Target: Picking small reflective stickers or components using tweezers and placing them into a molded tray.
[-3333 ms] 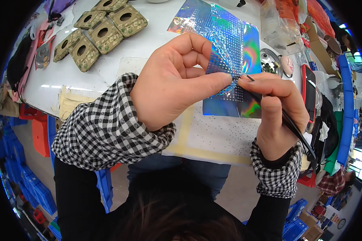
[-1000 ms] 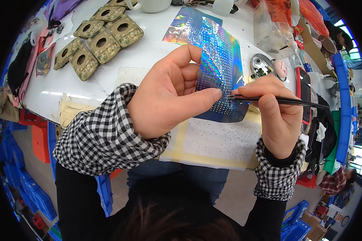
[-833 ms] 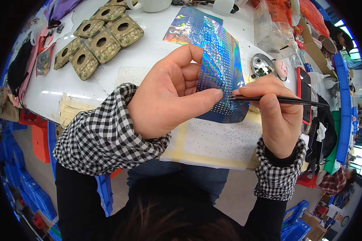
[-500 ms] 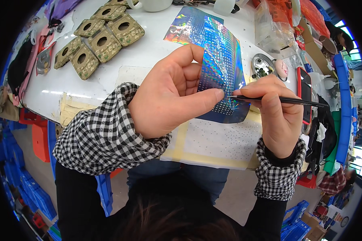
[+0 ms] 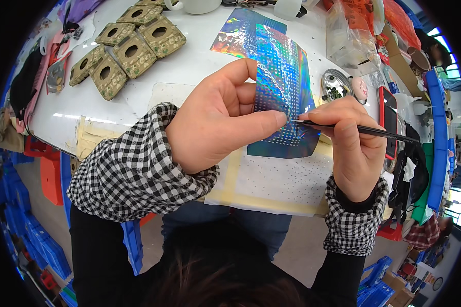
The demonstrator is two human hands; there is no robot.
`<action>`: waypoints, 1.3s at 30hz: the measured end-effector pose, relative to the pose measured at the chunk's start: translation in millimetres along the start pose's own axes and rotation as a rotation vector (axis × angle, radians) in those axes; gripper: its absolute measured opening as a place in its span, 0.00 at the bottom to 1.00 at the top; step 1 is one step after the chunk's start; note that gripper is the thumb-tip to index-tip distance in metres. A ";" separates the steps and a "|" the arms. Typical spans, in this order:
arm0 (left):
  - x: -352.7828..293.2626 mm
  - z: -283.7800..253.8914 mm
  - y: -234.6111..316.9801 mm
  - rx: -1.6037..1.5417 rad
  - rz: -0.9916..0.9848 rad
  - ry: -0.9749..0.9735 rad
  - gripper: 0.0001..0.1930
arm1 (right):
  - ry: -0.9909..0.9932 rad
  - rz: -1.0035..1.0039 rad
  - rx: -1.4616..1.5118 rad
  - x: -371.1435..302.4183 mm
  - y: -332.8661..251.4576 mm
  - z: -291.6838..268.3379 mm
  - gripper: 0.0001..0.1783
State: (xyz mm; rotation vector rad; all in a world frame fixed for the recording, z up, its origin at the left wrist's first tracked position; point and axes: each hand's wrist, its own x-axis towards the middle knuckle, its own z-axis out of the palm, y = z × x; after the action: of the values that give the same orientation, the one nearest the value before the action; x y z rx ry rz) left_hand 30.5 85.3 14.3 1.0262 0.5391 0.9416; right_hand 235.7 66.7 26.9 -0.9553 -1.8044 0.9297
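My left hand is closed on a shiny blue holographic sheet dotted with rows of small light spots. The thumb lies across its front and the curled fingers are partly hidden behind it. Between the thumb and fingers of my right hand is a thin black tool with a fine pale metal tip, which looks like tweezers. Its tip meets the sheet just right of my left thumb. Below the sheet, a white paper edged with yellowish tape carries many tiny scattered specks.
Camouflage-patterned pieces with round holes lie at the far left, near a white mug. Another holographic sheet lies behind the held one. On the right are a round metal dish with dark bits, a red-edged phone and plastic bags.
The held sheet has tilted slightly, and its glare has shifted. Both hands stay almost in place, with the tool's tip still at the sheet beside my left thumb.
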 end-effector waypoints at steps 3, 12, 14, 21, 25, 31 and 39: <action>0.7 -1.2 -0.1 -0.029 -0.030 -0.005 0.21 | 0.080 0.018 0.143 0.5 1.0 4.1 0.12; 1.3 -0.7 -0.6 -0.042 -0.033 0.012 0.24 | 0.147 0.068 0.167 -0.1 0.9 4.0 0.13; 1.8 -1.5 -1.2 -0.043 -0.030 0.009 0.24 | 0.133 0.051 0.148 -0.1 1.4 3.3 0.13; 1.3 -3.4 -2.6 -0.050 -0.044 0.010 0.24 | 0.102 0.047 0.147 1.4 -1.0 5.3 0.10; 2.1 -3.4 -2.4 -0.070 -0.054 -0.017 0.24 | 0.084 0.052 0.147 0.7 -0.5 4.7 0.10; 1.5 -3.6 -1.5 -0.069 -0.061 -0.040 0.25 | 0.080 0.045 0.160 0.8 -0.8 5.4 0.10; 1.5 -3.0 -3.0 -0.042 -0.041 0.005 0.24 | 0.087 0.047 0.180 1.6 -0.4 5.1 0.09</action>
State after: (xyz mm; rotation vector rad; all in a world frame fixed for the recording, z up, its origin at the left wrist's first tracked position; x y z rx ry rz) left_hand 30.2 87.4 10.3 0.9721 0.5402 0.9155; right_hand 230.3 66.9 26.0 -0.9130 -1.6023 1.0451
